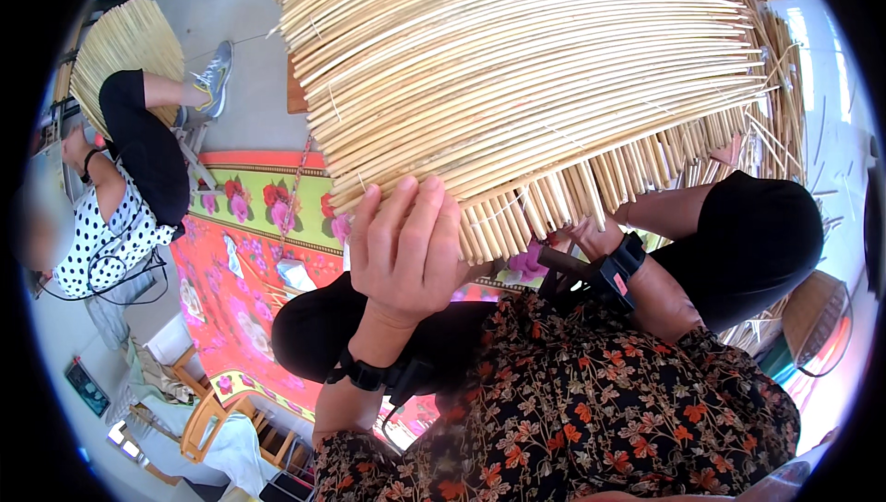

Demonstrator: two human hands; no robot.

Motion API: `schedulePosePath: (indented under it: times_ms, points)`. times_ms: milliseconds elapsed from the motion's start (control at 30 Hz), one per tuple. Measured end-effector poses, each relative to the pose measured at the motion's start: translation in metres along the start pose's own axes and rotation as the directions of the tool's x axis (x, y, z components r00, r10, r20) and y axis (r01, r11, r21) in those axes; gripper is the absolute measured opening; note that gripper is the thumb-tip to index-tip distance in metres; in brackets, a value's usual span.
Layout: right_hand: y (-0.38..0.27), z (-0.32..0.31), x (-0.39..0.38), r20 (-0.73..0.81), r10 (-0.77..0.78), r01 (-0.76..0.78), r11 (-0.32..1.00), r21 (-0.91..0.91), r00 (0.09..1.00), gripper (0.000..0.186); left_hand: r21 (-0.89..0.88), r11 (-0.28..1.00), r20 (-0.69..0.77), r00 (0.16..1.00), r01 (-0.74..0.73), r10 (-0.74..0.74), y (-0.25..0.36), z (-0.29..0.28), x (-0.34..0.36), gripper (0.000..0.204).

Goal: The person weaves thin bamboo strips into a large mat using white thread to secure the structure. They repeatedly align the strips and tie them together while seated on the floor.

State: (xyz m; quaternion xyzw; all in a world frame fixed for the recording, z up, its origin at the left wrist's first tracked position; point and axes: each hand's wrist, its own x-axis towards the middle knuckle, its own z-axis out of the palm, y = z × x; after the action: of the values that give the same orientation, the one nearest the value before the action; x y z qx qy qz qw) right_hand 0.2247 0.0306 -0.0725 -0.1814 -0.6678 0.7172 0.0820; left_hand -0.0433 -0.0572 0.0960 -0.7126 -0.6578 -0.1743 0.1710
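Note:
A large mat of pale reed stalks (517,68), stitched with thin white thread, spreads in front of me. Beneath its near edge a row of shorter stalks (544,202) runs crosswise, their cut ends toward me. At the near left corner, my left hand (406,248) grips the mat, fingers together on top, thumb out of sight. My right hand (589,236) reaches up below the stalk ends to the right. Its fingers are mostly hidden there, so what they touch does not show. Both wrists wear dark bands.
Loose stalks (784,77) lie at the right, near a woven basket (817,317). A red floral cloth (249,290) covers the floor at left. Beyond it another person (120,207) sits beside a second reed mat (129,50). Wooden chairs (208,428) stand at lower left.

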Motion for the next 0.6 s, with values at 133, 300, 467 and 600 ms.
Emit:
schedulePosePath:
  times_ms: [133,300,467,600]
  points:
    - [0.006,0.000,0.006,-0.026,0.031,-0.030,0.998,0.051,0.999,0.033,-0.005,1.000,0.004,1.000,-0.018,0.018,-0.003,0.007,-0.006,0.027]
    - [0.035,0.000,0.022,-0.071,0.116,-0.098,0.970,0.223,0.991,0.031,-0.055,0.996,0.005,0.997,0.076,-0.076,-0.006,0.001,-0.004,0.023]
    - [0.117,0.036,0.066,-0.027,0.213,-0.174,0.859,0.482,0.977,0.034,-0.077,0.988,0.134,0.983,0.135,-0.124,-0.011,0.039,-0.022,0.037]
    - [0.153,0.055,0.083,0.086,0.242,-0.235,0.700,0.674,0.966,0.038,-0.062,0.978,0.335,0.927,0.197,-0.166,-0.012,0.052,-0.031,0.064]
